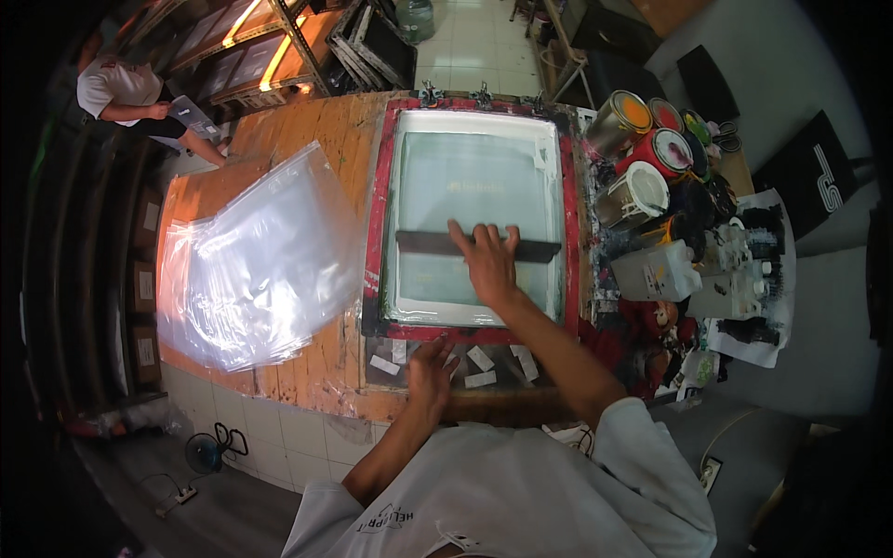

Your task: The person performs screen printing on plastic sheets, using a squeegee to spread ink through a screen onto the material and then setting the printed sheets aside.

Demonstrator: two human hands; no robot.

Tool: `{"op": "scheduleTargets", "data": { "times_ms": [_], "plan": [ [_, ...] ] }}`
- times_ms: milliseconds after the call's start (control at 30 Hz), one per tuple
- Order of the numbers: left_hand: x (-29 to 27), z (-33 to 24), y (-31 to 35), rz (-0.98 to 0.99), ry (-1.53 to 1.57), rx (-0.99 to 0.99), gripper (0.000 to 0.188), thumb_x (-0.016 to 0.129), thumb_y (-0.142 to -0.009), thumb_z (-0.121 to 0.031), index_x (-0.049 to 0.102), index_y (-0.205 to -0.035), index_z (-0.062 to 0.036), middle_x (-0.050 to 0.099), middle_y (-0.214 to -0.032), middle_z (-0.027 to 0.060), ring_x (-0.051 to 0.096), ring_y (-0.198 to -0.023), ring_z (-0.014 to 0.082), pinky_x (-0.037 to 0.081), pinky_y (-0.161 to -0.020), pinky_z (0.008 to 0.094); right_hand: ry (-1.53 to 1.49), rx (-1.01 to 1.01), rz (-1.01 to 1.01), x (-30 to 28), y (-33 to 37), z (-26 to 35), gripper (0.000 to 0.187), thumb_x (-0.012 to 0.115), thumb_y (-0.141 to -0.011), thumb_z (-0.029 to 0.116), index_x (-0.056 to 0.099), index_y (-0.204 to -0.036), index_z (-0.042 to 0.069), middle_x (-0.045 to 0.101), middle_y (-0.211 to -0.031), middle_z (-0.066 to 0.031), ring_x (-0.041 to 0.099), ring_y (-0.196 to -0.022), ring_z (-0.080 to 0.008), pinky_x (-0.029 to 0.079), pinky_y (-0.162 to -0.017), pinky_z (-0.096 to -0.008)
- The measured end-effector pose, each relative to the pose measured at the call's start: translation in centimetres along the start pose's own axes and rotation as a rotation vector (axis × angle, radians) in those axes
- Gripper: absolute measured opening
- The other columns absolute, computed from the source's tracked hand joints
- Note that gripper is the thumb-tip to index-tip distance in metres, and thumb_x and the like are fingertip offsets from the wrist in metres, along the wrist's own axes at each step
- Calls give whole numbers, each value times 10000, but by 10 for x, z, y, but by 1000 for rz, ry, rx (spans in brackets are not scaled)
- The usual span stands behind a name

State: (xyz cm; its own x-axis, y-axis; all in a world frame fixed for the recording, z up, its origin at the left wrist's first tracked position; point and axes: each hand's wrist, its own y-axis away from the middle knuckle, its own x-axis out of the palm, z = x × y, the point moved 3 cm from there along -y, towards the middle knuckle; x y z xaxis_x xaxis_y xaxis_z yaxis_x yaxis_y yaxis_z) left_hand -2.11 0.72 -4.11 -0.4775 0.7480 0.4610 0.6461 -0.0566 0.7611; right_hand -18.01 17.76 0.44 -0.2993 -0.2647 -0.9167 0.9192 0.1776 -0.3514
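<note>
Squeegee (428, 243), a dark bar, is lying crosswise over the lower half of a red-rimmed framed screen (379, 205) on the wooden worktop (326, 377). The right forearm is reaching in from the lower right, slanting up and left over the screen's near edge. The right hand (491, 265) is grasping the bar near its middle, back upward, fingers spread and bent over its far side. The left forearm is rising from the lower edge, bent at the elbow. The left hand (431, 377) is resting at the screen's near rim, partly open with fingers loosely bent, and is showing nothing in its grasp; whether the fingertips are touching the rim cannot be told. Small pale pieces (481, 379) are lying beside it. Clear plastic sheets (265, 256) are lying left of the screen; paint containers (633, 200) are standing to its right.
</note>
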Motion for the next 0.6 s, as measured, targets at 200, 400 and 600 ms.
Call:
{"op": "scheduleTargets", "data": {
  "times_ms": [200, 400, 600],
  "plan": [
    [3, -3, 7, -23, 94, 11, 250, 709, -878, -187, 614, -1089, -92, 656, -1218, 80, 601, -1139, 251, 458, -979, 484, 69, 12, -53, 43, -119, -74, 702, 764, -821, 37, 554, -1466, 219, 567, -1036, -80, 547, -1092, -265, 300, -1051, -608],
    [12, -10, 20, -31, 27, 18, 228, 647, -959, -217, 617, -1156, -107, 650, -1221, 71, 595, -1182, 248, 465, -1017, 500, 48, 71, 232, 49, -190, -110, 829, 865, -766, 142, 502, -1505, 229, 647, -1142, -101, 587, -1145, -284, 342, -1047, -559],
    [12, -14, 21, -5, 32, -13, 227, 714, -935, -170, 595, -1126, -139, 665, -1183, 45, 606, -1162, 234, 477, -972, 483, -198, -44, 468, -15, -80, -49, 815, 804, -814, 93, 459, -1544, 203, 635, -1112, -124, 590, -1115, -306, 374, -944, -505]
  ]
}}
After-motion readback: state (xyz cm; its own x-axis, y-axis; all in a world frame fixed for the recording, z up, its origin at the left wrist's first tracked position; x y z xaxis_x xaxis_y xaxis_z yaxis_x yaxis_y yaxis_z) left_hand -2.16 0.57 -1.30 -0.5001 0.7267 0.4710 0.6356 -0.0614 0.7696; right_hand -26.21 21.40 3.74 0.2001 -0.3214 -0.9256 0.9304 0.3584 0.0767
